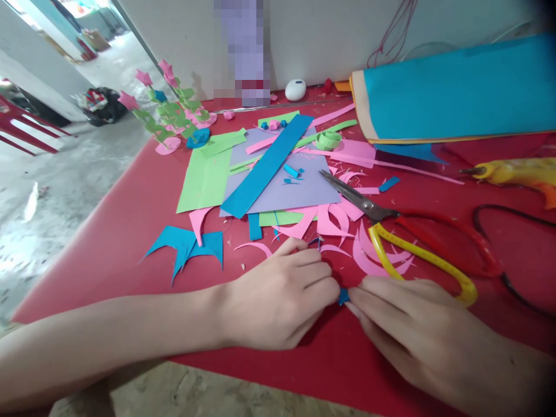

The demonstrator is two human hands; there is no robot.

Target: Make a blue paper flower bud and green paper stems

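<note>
My left hand (286, 295) is closed, and its fingertips meet a small folded piece of blue paper (343, 297) near the table's front edge. From the other side my right hand (417, 330) pinches the same piece. Most of it is hidden by the fingers, so its full shape cannot be made out. Just beyond my right hand lie scissors (368, 205), blades apart, with one red and one yellow handle. Blue paper offcuts (191, 246) and curved pink paper scraps (330, 220) surround my left hand.
A long blue strip (269, 165) crosses purple (299, 191) and green sheets (204, 179). Paper flowers (167, 107) stand at the back left. A yellow glue gun (512, 172) and a stack of coloured paper (447, 90) lie right on the red table (108, 260).
</note>
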